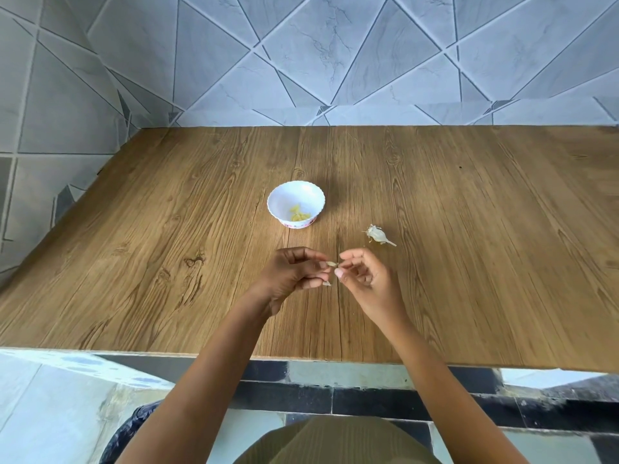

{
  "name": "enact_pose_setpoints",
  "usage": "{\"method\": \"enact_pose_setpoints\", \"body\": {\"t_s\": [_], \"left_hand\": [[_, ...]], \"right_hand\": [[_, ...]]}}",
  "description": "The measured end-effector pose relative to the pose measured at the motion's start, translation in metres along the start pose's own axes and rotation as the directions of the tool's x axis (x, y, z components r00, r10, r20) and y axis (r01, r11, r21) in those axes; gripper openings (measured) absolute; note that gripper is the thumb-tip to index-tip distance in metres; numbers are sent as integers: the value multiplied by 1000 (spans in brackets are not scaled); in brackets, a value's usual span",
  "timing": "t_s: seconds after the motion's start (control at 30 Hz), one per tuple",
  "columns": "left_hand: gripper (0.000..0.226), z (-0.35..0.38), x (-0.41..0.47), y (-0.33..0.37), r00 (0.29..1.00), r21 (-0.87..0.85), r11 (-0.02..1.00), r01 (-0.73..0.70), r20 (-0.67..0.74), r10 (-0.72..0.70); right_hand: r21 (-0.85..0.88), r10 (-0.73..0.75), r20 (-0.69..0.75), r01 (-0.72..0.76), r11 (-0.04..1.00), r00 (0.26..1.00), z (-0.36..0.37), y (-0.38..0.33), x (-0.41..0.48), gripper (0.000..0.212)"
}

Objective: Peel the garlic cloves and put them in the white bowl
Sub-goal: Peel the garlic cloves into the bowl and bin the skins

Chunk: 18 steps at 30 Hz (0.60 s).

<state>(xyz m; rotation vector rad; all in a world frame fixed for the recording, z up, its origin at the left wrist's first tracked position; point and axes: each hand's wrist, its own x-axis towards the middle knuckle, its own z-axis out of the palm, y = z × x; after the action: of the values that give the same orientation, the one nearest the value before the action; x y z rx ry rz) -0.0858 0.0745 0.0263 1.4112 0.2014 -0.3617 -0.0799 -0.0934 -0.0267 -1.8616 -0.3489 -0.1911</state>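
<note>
Head view: a white bowl (284, 199) stands on a wood-grain table (469, 195), towards the back of the working area. A thin band (298, 225) with pink marks runs round its base. The marks are too small to read as writing or pattern. In the bottom of the bowl lie a few yellowish peeled cloves (299, 214); how many there are cannot be told.

Nearer, above the table, both hands meet over one clove (331, 264). The left hand (291, 272) has its fingers curled and pinches the clove's left end. The right hand (365, 276) pinches the other end between thumb and forefinger, with its other fingers bent in. The fingertips cover most of the clove, so how much skin it still has is unclear. A pale scrap (326, 283) shows just below the left fingertips; whether it is held or lies on the table cannot be told.

To the right of the bowl and apart from it, a papery white bulb (378, 235) with a stalk lies on the table. Whether it still holds cloves is unclear.

A grey tiled wall (301, 55) rises behind the table.
</note>
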Motion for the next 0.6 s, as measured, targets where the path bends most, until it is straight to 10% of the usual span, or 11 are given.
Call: {"method": "enact_pose_setpoints", "body": {"t_s": [0.6], "left_hand": [[12,3,0,1,999,182,983,-22,-26,27]], "right_hand": [[-40,-14,-86,11,999,996,4,1,-1,15]]}}
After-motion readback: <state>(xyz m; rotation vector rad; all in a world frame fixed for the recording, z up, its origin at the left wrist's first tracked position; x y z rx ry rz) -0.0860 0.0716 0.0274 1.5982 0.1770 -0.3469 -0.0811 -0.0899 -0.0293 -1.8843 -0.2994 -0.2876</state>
